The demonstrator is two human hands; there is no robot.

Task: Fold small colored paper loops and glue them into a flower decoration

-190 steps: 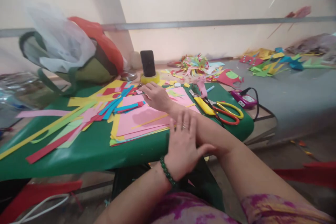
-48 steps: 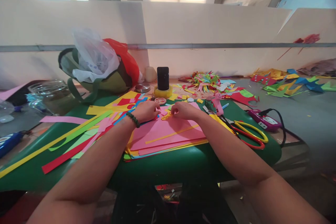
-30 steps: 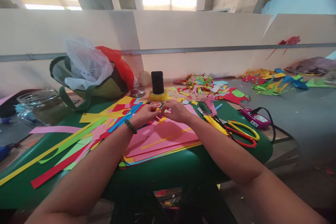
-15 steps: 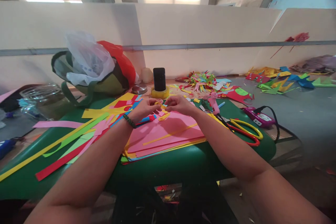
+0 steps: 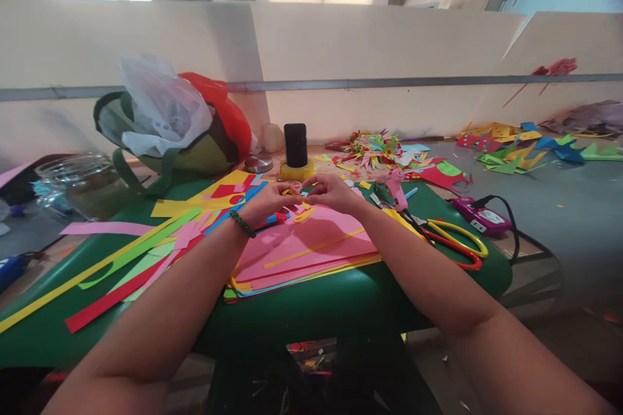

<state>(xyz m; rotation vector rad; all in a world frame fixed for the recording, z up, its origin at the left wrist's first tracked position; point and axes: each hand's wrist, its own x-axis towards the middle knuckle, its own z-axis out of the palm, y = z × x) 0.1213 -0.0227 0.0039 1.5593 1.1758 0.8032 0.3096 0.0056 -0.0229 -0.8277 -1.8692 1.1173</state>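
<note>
My left hand (image 5: 270, 204), with a dark beaded bracelet on its wrist, pinches a small yellow paper strip (image 5: 290, 192). Facing it, my right hand (image 5: 333, 194) has its fingertips closed at the same little strip, partly hiding it. Both are just above a stack of pink paper sheets (image 5: 302, 253) with other colours showing at its lower edge. On the top sheet lie a long thin yellow strip (image 5: 316, 248) and small yellow paper bits (image 5: 304, 214) beneath my fingers.
Paper strips (image 5: 141, 266) spread at left. Scissors (image 5: 455, 237) and a pink hot glue gun (image 5: 396, 189) lie at right, near a purple device (image 5: 479, 217). Behind stand a phone (image 5: 295, 144) on a tape roll (image 5: 296, 172), a bag (image 5: 195, 149) and a glass jar (image 5: 78, 188).
My fingers have shifted slightly around the small yellow strip, and the right fingertips sit a little differently. The surrounding things stay in place.
</note>
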